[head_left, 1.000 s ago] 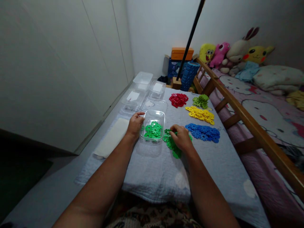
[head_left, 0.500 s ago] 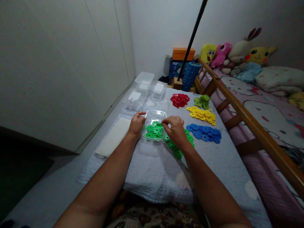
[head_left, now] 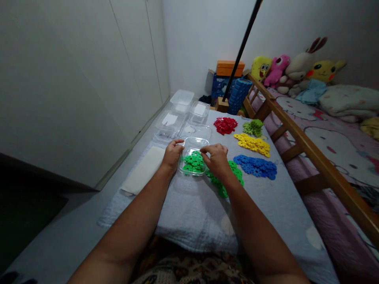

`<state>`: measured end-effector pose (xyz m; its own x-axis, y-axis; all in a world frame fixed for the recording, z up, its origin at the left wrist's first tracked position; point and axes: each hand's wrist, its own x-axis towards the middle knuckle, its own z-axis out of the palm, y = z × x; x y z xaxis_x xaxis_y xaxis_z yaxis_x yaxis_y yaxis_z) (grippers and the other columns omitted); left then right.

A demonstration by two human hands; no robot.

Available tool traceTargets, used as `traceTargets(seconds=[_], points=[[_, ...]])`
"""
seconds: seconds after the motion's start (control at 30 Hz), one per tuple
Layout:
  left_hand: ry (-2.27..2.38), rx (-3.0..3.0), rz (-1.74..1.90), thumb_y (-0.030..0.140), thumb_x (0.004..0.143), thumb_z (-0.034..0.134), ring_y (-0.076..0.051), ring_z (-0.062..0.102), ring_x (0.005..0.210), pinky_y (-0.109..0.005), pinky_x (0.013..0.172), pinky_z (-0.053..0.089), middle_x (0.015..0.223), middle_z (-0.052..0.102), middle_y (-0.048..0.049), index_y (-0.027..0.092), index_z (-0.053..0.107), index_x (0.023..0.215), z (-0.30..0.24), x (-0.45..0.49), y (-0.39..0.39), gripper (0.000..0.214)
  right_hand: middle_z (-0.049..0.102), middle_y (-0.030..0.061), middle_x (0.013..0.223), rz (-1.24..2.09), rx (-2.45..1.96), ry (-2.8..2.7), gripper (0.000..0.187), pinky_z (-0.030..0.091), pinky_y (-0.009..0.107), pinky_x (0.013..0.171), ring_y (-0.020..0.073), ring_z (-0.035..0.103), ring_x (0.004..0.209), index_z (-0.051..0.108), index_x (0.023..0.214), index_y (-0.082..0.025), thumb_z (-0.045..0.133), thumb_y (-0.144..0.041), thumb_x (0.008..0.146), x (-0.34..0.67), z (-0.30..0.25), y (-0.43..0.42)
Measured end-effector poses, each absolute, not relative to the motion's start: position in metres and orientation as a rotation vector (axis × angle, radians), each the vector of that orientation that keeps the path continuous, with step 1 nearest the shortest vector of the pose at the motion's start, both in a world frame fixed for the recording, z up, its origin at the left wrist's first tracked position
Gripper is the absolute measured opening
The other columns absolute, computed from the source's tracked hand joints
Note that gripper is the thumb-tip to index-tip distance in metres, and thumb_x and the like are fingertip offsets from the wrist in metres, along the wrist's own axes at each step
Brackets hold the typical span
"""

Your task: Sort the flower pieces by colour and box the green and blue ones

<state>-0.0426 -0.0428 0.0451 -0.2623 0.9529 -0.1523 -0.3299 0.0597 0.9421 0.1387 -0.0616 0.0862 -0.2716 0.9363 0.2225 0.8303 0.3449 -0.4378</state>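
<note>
My left hand (head_left: 172, 157) is closed on the left rim of a clear plastic container (head_left: 196, 143). Inside the container lie several green snowflake-shaped plastic discs (head_left: 194, 161). Over the container's right edge, my right hand (head_left: 217, 159) has its thumb and forefinger pinched together; whatever is between the fingertips is too small to make out. A loose pile of the same green discs (head_left: 236, 172) spreads on the cloth beneath and beside my right wrist, partly hidden by it.
Red (head_left: 225, 125), lime (head_left: 253, 127), yellow (head_left: 252, 144) and blue pieces (head_left: 256, 167) form separate piles on the right. Clear containers with lids (head_left: 181, 98) stand behind. A folded cream cloth (head_left: 144, 170) lies left. A wooden bed rail (head_left: 310, 157) borders the table.
My right hand has shifted slightly left, further over the container's edge. The whole view has moved a little; my left hand keeps its hold on the rim.
</note>
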Motion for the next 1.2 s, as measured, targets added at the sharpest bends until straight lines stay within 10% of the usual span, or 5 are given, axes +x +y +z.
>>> traceTargets(seconds=[0.57, 0.9, 1.2], points=[[1.241, 0.777, 1.465, 0.024, 0.055, 0.066, -0.010, 0.035, 0.046, -0.023, 0.046, 0.022, 0.049, 0.044, 0.0100, 0.017, 0.065, 0.097, 0.044, -0.043, -0.042, 0.042, 0.069, 0.0108, 0.118, 0.243, -1.718, -2.492, 0.025, 0.037, 0.042, 0.096, 0.0305, 0.055, 0.113, 0.076, 0.109, -0.023, 0.078, -0.033, 0.086, 0.182, 0.054, -0.090], [1.245, 0.799, 1.467, 0.024, 0.056, 0.065, -0.010, 0.034, 0.046, -0.023, 0.046, 0.021, 0.050, 0.043, 0.0099, 0.017, 0.066, 0.096, 0.042, -0.044, -0.042, 0.041, 0.072, 0.0016, 0.082, 0.609, -1.572, -2.131, 0.007, 0.042, 0.035, 0.082, 0.0209, 0.064, 0.085, 0.069, 0.083, -0.022, 0.063, -0.018, 0.086, 0.192, 0.050, -0.078], [1.244, 0.801, 1.455, 0.024, 0.056, 0.066, -0.009, 0.033, 0.046, -0.023, 0.046, 0.021, 0.050, 0.043, 0.0101, 0.017, 0.066, 0.097, 0.043, -0.044, -0.042, 0.042, 0.069, 0.0048, 0.094, 0.372, -1.341, -1.672, 0.009, 0.045, 0.037, 0.094, 0.0239, 0.061, 0.099, 0.064, 0.085, -0.024, 0.060, -0.028, 0.092, 0.180, 0.067, -0.079]])
